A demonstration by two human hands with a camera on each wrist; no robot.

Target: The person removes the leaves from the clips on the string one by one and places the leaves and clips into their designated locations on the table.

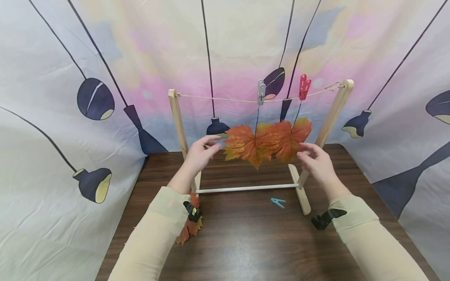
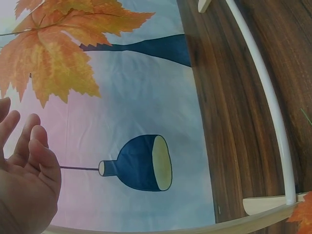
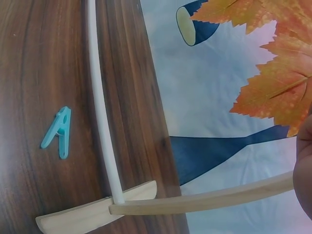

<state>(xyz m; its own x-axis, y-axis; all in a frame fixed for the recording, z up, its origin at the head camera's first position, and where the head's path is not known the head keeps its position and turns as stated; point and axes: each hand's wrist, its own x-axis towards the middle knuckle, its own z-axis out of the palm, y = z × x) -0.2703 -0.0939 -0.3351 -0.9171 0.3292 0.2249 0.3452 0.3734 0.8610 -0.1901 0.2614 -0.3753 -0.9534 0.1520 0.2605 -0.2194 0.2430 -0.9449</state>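
Painted cloth (image 1: 232, 47), hung behind and to both sides of the hands; lamp shapes on pastel, a backdrop to everything on the dark wooden table (image 1: 246, 242).

Drying frame, wood (image 1: 332, 111): one post beyond each hand. Its feet and the white bar (image 1: 246, 189), lower than both hands, appear to brace the posts upright.

Cord (image 1: 218, 98): strung from post to post above the hands, sagging slightly under its load.

Grey peg (image 1: 261, 93) and red peg (image 1: 304, 88): higher than the hands, clipped on the cord, each with a dark stem running down from it; the pegs, I judge, bear the weight, so neither hand needs to.

Two orange leaves: one nearer the left hand (image 1: 242, 142), one nearer the right hand (image 1: 288, 136), hanging between them and overlapping in the middle because their pegs sit close.

Left hand (image 1: 202, 156): fingers loosely bent, thumb apart, gripping nothing; just beside its leaf's outer edge.

Right hand (image 1: 316, 162): thumb and forefinger parted at the other leaf's edge, no grip evident; whether it touches, I cannot tell.

Blue peg (image 3: 64, 139): below and inward of the right hand, loose on its side, clipping nothing.

Spare leaf (image 1: 190, 228): on the table below the left hand, partly hidden by that arm.
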